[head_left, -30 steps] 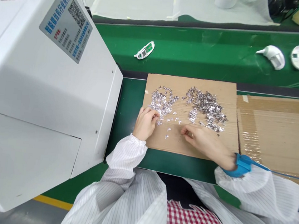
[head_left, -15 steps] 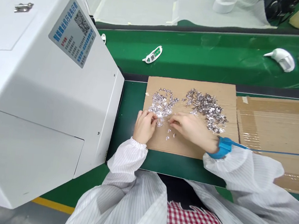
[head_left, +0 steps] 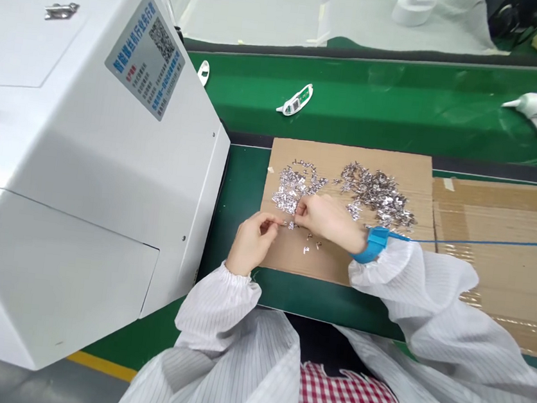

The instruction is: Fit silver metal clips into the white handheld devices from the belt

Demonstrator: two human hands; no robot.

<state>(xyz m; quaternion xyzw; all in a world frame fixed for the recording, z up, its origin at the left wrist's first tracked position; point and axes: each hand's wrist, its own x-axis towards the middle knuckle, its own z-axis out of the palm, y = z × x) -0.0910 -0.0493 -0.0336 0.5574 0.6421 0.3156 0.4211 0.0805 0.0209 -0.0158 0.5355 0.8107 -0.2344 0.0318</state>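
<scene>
My left hand [head_left: 253, 242] is at the near left part of the cardboard sheet [head_left: 286, 255], thumb and forefinger pinched together, a tiny shiny metal piece [head_left: 285, 223] at their tips. Just right of it, my right hand [head_left: 328, 220] reaches down at the near edge of the left pile of small silver metal pieces [head_left: 292, 188]. Its fingers are pressed together, and whatever they grip is hidden. Beyond the right hand lies a larger, darker pile of such metal pieces [head_left: 380, 198]. A few loose pieces [head_left: 306, 250] lie below it. A blue wrist strap [head_left: 373, 244] circles my right wrist.
A big white machine [head_left: 108, 164] stands close on the left. Behind the cardboard runs a green conveyor belt [head_left: 404, 113] carrying an open white housing with a circuit board [head_left: 297, 101] and a white thermometer-like device [head_left: 536, 114]. More taped cardboard [head_left: 524, 256] lies right; the strap's blue cord crosses it.
My left hand has drawn back slightly toward me and left. The right hand has moved left and up to the left pile's edge. The view has shifted a little, and the belt items sit farther right.
</scene>
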